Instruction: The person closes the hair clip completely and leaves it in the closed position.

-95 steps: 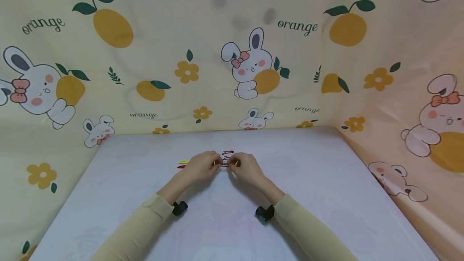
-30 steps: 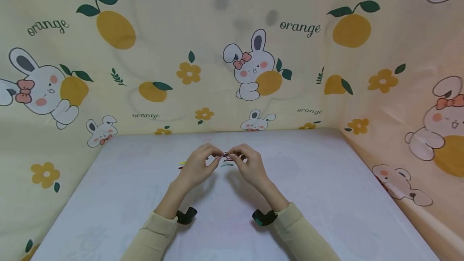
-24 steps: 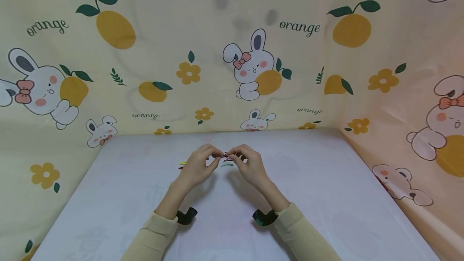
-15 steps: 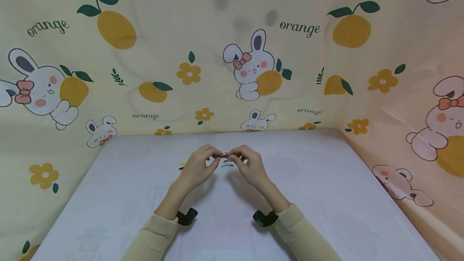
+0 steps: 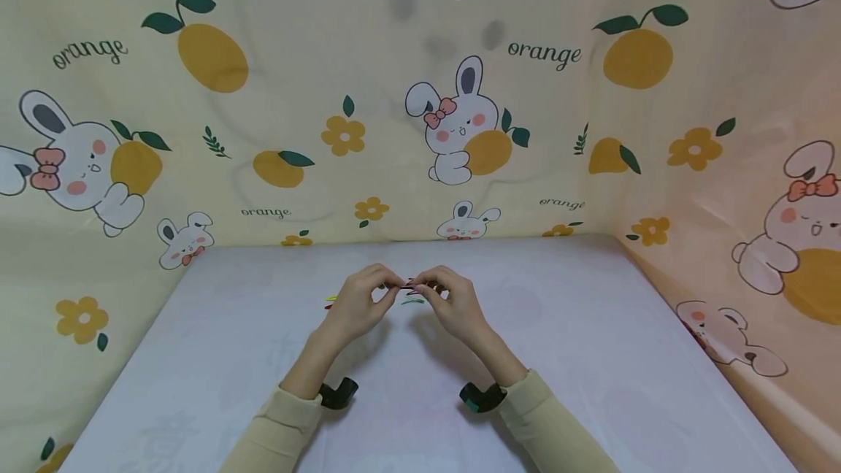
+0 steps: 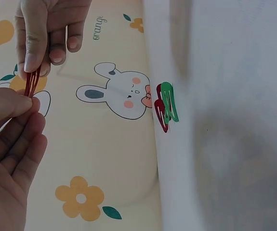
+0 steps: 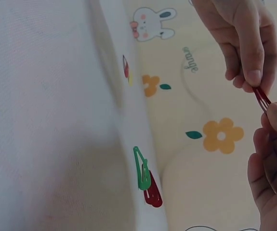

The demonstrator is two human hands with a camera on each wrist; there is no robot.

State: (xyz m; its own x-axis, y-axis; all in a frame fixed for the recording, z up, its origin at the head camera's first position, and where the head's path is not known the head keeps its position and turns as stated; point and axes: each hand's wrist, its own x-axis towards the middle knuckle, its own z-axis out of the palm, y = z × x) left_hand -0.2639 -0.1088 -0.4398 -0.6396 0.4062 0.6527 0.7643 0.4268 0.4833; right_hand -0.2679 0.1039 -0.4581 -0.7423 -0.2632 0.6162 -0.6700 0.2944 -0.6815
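Both arms reach in from the near side and lean toward each other, so the two hands meet in the middle, up above the far part of the white table [image 5: 407, 414]. The left hand [image 5: 355, 304] bends at the wrist and points right. Its thumb and pointer finger pinch one end of a thin red hair clip [image 6: 32, 84]. The right hand [image 5: 455, 302] points left and pinches the other end the same way. The other fingers of both hands are softly bent.

The red hair clip is in the air between the fingertips. On the table, a green clip [image 7: 143, 171] lies just to the near side of the dark red clips [image 7: 153, 193]; I cannot tell how many there are. Over to the left are a yellow clip [image 5: 331, 298] and another red one, partly behind the left hand.
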